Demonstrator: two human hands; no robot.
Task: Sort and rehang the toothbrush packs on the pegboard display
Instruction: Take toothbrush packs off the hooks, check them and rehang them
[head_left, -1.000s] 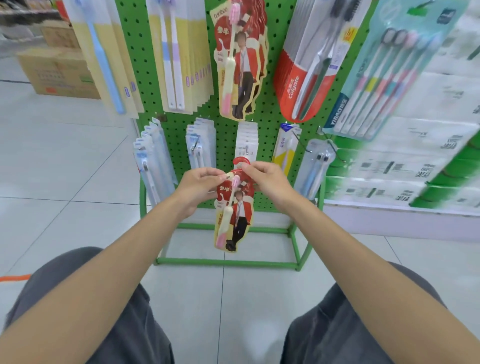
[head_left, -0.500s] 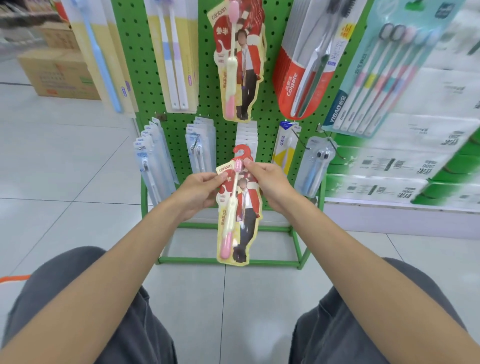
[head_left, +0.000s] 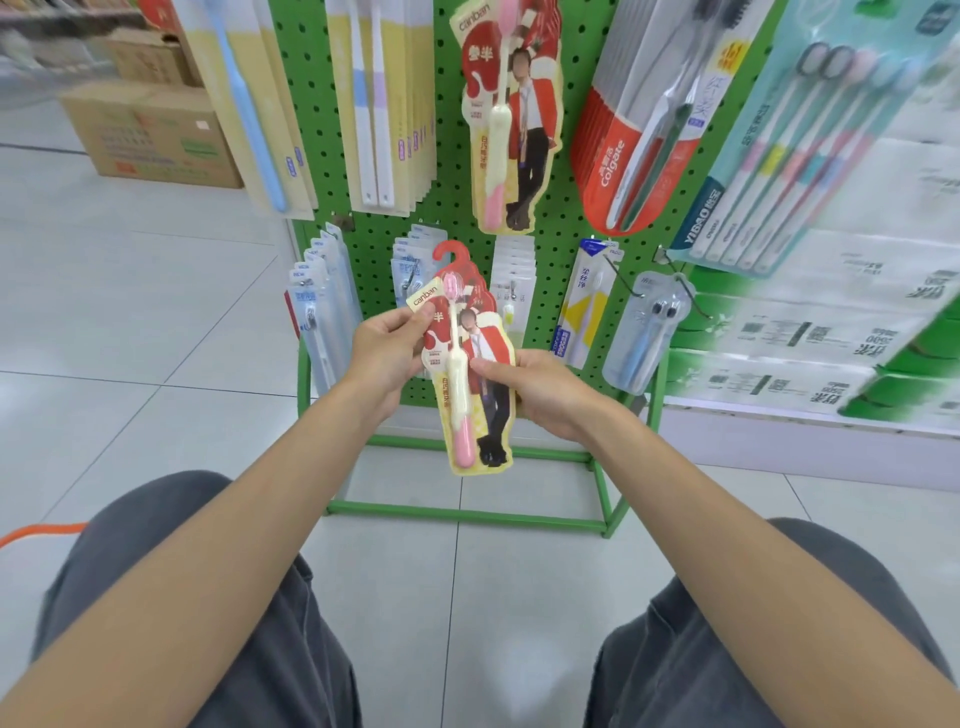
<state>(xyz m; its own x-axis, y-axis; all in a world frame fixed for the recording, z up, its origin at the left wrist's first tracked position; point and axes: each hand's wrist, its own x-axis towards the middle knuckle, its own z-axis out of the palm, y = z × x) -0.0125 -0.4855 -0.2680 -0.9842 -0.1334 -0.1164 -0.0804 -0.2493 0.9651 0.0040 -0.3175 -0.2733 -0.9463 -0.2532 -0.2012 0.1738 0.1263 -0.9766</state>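
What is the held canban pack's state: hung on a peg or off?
Off. Left hand and right hand grip the canban pack in front of the pegboard; its red hook catches no peg.

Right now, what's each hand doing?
Left hand: holding the canban toothbrush pack near its top.
Right hand: holding the same pack's right edge.

glossy plastic toothbrush pack (head_left: 470, 379), perforated metal pegboard (head_left: 452, 171)

left grip (head_left: 387, 353): curled — pinches pack (head_left: 493, 426) top-left
right grip (head_left: 543, 395): thumb in front, holds right edge
arms: both extended forward
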